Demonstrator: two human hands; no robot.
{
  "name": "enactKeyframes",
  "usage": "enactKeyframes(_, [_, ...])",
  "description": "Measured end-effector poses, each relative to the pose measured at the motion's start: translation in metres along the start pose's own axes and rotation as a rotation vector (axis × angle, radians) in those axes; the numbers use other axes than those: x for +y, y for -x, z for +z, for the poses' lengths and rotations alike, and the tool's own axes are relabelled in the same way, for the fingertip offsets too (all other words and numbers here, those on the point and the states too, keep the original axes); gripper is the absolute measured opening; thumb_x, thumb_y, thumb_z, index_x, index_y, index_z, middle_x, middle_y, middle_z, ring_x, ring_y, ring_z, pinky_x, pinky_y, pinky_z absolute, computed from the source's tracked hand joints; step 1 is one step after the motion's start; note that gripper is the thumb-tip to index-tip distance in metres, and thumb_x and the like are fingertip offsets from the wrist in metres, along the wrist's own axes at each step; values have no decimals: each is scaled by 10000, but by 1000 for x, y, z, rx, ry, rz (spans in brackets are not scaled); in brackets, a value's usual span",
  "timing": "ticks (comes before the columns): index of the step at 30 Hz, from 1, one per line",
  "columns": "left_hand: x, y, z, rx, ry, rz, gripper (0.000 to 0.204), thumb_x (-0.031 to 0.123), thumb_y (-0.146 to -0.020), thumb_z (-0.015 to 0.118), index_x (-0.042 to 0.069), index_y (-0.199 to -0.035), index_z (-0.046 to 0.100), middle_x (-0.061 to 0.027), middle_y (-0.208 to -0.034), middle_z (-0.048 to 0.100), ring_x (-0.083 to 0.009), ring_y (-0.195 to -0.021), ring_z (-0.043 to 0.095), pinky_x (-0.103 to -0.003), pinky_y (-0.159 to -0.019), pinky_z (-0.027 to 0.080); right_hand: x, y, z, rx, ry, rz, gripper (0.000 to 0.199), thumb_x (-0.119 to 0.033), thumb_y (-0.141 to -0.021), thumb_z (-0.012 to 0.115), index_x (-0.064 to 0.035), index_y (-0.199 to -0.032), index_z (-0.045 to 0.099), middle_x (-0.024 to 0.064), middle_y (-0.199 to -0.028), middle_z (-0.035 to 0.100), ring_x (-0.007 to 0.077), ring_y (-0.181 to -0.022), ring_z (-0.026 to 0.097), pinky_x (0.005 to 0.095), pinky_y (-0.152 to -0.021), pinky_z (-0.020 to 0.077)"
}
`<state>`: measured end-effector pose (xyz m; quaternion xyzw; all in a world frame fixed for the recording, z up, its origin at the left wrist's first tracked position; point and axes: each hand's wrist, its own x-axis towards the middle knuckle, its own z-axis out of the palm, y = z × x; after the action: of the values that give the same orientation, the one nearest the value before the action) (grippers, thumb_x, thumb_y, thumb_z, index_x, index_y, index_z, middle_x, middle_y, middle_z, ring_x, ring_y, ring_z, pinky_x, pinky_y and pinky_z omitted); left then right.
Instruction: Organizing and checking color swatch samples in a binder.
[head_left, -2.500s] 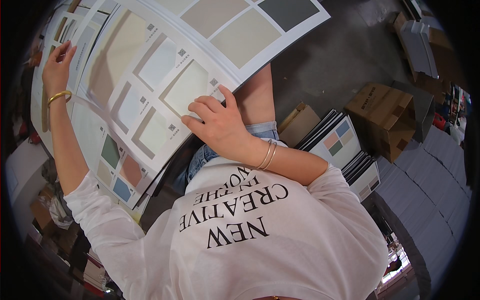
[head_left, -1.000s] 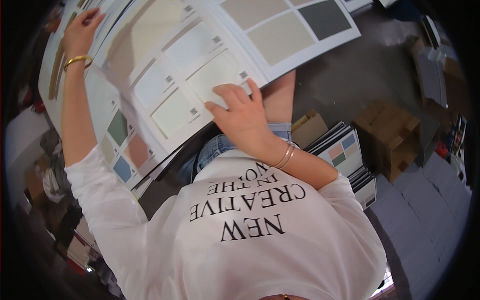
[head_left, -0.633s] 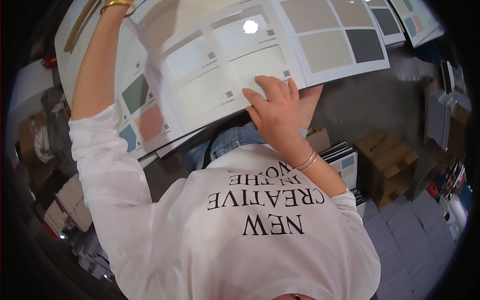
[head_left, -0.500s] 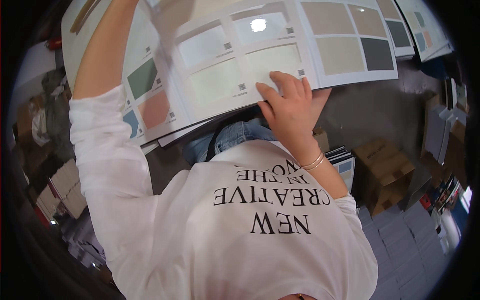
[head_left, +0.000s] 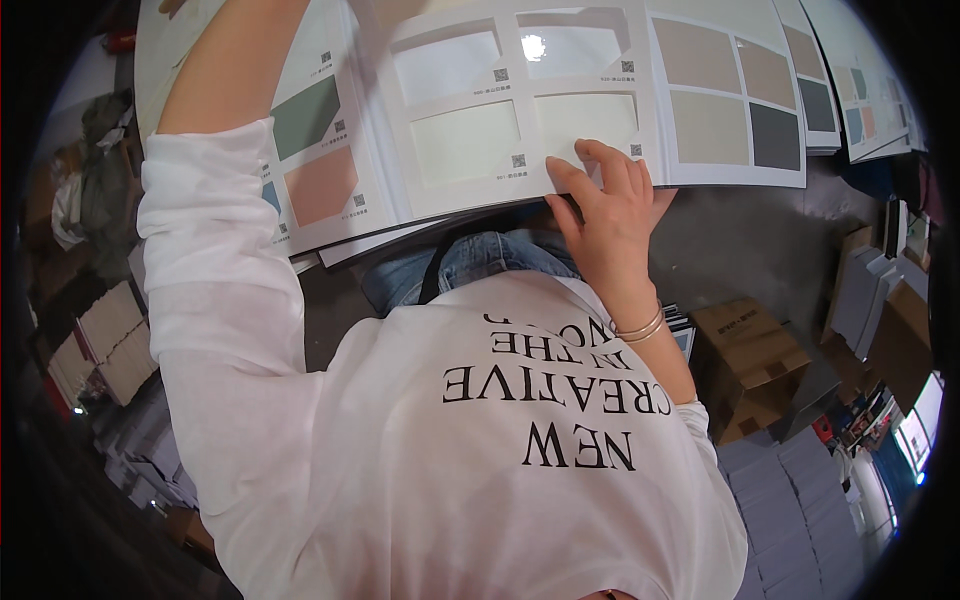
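Note:
A large colour sample book (head_left: 455, 195) lies open at the top of the view, its white pages framing rectangular colour swatches. My right hand (head_left: 610, 215), wearing thin bangles, rests on the lower edge of the middle page. Its fingers are slightly bent and apart, with fingertips beside a pale swatch (head_left: 590, 118). On the left page are a green swatch (head_left: 306, 118) and a salmon swatch (head_left: 320, 187). My left forearm (head_left: 235, 70) reaches across that page and out past the top edge, so my left hand is out of sight.
More open sample sheets (head_left: 865, 100) lie at the upper right. Cardboard boxes (head_left: 750, 365) stand on the floor at right, near stacked grey boards (head_left: 865, 290). A stack of pale boards (head_left: 118, 325) is at the left.
The whole view has shifted, so the sample book and my right hand appear farther right. My right hand stays at the page edge. The left forearm still reaches beyond the top edge.

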<state>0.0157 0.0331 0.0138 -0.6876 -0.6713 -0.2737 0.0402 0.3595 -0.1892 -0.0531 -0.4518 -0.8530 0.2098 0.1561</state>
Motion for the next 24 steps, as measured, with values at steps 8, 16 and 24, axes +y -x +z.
enactKeyframes(8, [2,1,2,-4,6,-47,281,209,-738,835,50,-960,770,-137,-902,755,-250,-806,717,-348,-738,548,-1,-1,-3,-10,22,-17,391,-143,-808,767,-165,-1194,706,86,-1297,564,300,-1249,502,595,-1110,331])
enactKeyframes(16, [-8,-1,8,-34,19,-38,288,226,-744,828,57,-968,767,-142,-907,751,-253,-826,721,-351,-747,550,3,2,0,-5,60,-60,384,-158,-825,760,-161,-1205,703,102,-1314,557,304,-1251,508,620,-1093,341])
enactKeyframes(24, [-8,2,9,-15,8,-18,295,224,-752,822,54,-988,770,-151,-940,753,-269,-853,724,-356,-775,559,7,7,2,-4,96,-108,429,-159,-840,745,-155,-1264,676,121,-1362,537,315,-1278,497,623,-1093,331])
